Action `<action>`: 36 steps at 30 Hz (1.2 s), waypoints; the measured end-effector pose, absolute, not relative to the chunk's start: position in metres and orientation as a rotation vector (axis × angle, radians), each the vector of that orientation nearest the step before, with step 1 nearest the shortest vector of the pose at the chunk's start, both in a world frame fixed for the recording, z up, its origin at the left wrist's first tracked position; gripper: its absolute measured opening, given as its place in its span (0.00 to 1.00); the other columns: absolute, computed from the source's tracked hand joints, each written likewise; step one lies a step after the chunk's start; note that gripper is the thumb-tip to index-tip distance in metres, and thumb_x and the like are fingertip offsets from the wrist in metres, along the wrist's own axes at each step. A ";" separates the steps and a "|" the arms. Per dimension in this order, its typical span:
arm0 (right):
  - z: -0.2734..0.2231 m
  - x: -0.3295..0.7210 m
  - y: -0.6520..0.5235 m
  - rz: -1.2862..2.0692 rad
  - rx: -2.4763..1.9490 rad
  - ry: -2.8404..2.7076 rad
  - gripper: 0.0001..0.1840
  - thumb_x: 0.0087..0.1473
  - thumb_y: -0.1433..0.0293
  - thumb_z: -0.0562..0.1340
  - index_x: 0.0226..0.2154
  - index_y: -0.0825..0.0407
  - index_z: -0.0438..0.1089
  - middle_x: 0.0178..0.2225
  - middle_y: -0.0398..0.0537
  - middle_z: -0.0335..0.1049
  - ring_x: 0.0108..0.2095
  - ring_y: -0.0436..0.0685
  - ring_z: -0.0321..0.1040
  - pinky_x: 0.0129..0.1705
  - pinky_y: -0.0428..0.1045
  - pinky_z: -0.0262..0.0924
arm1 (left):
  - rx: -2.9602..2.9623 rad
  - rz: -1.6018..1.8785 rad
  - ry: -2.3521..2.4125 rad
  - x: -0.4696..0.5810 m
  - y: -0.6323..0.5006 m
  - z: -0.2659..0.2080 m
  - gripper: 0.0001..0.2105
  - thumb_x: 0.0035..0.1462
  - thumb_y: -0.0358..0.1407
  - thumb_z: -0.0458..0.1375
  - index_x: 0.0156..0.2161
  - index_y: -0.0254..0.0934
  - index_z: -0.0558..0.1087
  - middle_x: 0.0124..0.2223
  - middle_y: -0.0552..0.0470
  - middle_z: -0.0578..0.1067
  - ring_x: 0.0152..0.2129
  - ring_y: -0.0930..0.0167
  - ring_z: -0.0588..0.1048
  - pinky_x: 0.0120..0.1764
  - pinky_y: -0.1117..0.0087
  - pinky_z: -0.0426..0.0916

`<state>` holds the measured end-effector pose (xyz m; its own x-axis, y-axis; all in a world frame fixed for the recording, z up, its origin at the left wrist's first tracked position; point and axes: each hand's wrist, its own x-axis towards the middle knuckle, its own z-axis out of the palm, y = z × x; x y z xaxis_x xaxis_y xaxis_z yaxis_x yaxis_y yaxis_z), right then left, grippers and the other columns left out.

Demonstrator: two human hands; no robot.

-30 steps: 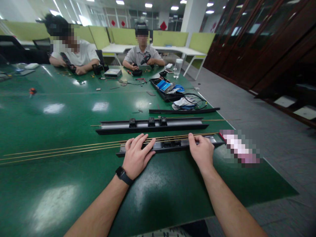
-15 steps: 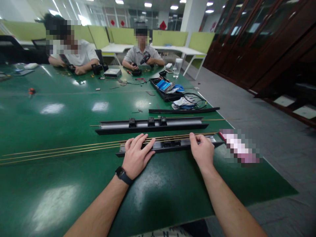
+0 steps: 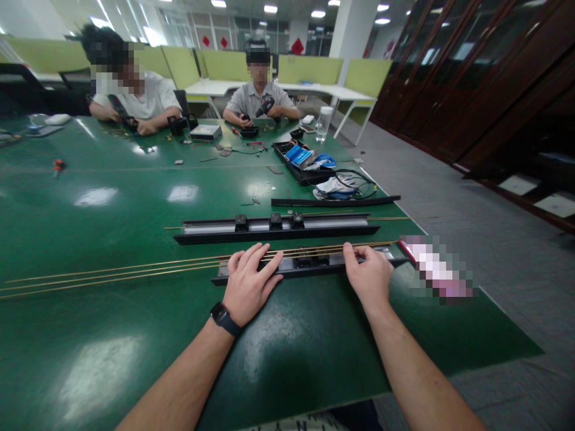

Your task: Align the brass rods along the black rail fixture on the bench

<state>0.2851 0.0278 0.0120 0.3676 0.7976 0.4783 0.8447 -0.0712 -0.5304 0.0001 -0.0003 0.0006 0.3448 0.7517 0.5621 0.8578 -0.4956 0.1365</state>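
head view shows the left hand [image 3: 251, 278] lying over the thin brass-coloured rods [image 3: 112, 275], its fingers spread apart and not wrapped around them. perhaps the hand is placed so wide in order that the rods stay side by side and do not roll. the right hand [image 3: 369, 272] is near the rods' right ends; its fingers are curled together and seem to be clamped on the rods, but how many are inside the pinch i cannot tell. the rods lie lengthwise along the near black rail [image 3: 314, 270], and their long left part runs out past it, over the green table [image 3: 45, 335]; probably for this reason two hands steady them at separate points. inside this rail, between the hands, sit small black blocks [image 3: 303, 259]. behind it the far black rail [image 3: 269, 234] lies almost parallel, maybe placed so for easy reach. a pinkish thing [image 3: 438, 269], too blurred to name, lies by the near rail's right end.
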 end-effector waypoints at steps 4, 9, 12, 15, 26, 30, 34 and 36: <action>0.012 0.284 0.027 -0.063 -1.820 -1.432 0.20 0.57 0.54 0.61 0.22 0.49 0.70 0.27 0.50 0.76 0.35 0.64 0.69 0.45 0.57 0.55 | -2.418 -0.860 -1.460 0.000 0.000 0.000 0.22 0.63 0.41 0.60 0.62 0.50 0.69 0.63 0.43 0.70 0.61 0.56 0.67 0.59 0.50 0.57; 0.012 0.285 0.027 -0.054 -1.797 -1.435 0.18 0.56 0.54 0.62 0.23 0.49 0.69 0.27 0.50 0.75 0.35 0.63 0.69 0.45 0.56 0.56 | -2.418 -0.841 -1.469 0.000 0.000 0.000 0.22 0.64 0.42 0.59 0.62 0.50 0.69 0.63 0.43 0.70 0.61 0.57 0.67 0.59 0.50 0.56; 0.012 0.285 0.026 -0.043 -1.784 -1.431 0.19 0.56 0.53 0.62 0.23 0.49 0.69 0.27 0.49 0.75 0.34 0.62 0.69 0.44 0.56 0.56 | -2.421 -0.834 -1.478 0.000 0.000 0.000 0.22 0.64 0.42 0.59 0.62 0.51 0.68 0.63 0.43 0.70 0.61 0.57 0.67 0.59 0.50 0.56; 0.012 0.286 0.026 -0.026 -1.775 -1.433 0.19 0.56 0.53 0.62 0.24 0.49 0.70 0.27 0.49 0.75 0.34 0.62 0.69 0.43 0.55 0.57 | -2.420 -0.842 -1.472 0.001 0.000 0.000 0.22 0.63 0.42 0.59 0.62 0.50 0.69 0.63 0.43 0.70 0.60 0.56 0.67 0.59 0.50 0.57; 0.011 0.289 0.028 0.025 -1.787 -1.430 0.22 0.58 0.50 0.60 0.24 0.49 0.70 0.27 0.49 0.74 0.35 0.62 0.68 0.43 0.55 0.56 | -2.419 -0.837 -1.467 0.000 0.000 0.000 0.22 0.64 0.42 0.59 0.62 0.50 0.68 0.63 0.43 0.70 0.61 0.57 0.67 0.59 0.51 0.56; 0.011 0.291 0.029 0.014 -1.815 -1.435 0.23 0.59 0.50 0.59 0.22 0.49 0.68 0.26 0.49 0.73 0.34 0.63 0.67 0.41 0.55 0.56 | -2.419 -0.831 -1.469 0.000 0.000 0.001 0.22 0.64 0.42 0.58 0.62 0.50 0.68 0.63 0.43 0.70 0.61 0.57 0.67 0.59 0.51 0.56; 0.011 0.292 0.029 -0.003 -1.831 -1.434 0.24 0.59 0.50 0.58 0.22 0.48 0.67 0.25 0.49 0.73 0.33 0.63 0.66 0.40 0.55 0.55 | -2.416 -0.829 -1.464 0.000 0.000 0.002 0.21 0.64 0.42 0.58 0.62 0.49 0.69 0.63 0.42 0.70 0.61 0.57 0.67 0.58 0.51 0.57; 0.011 0.291 0.029 -0.007 -1.836 -1.441 0.24 0.59 0.50 0.58 0.21 0.48 0.67 0.25 0.50 0.73 0.34 0.63 0.66 0.40 0.55 0.55 | -2.417 -0.831 -1.464 0.000 0.000 0.003 0.21 0.64 0.42 0.58 0.62 0.49 0.69 0.63 0.42 0.70 0.61 0.57 0.67 0.58 0.51 0.57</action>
<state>0.2913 0.0288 0.0112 0.3550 0.8193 0.4503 0.8238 -0.0465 -0.5649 0.0004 -0.0005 0.0026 0.3529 0.7530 0.5553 0.8627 -0.4916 0.1184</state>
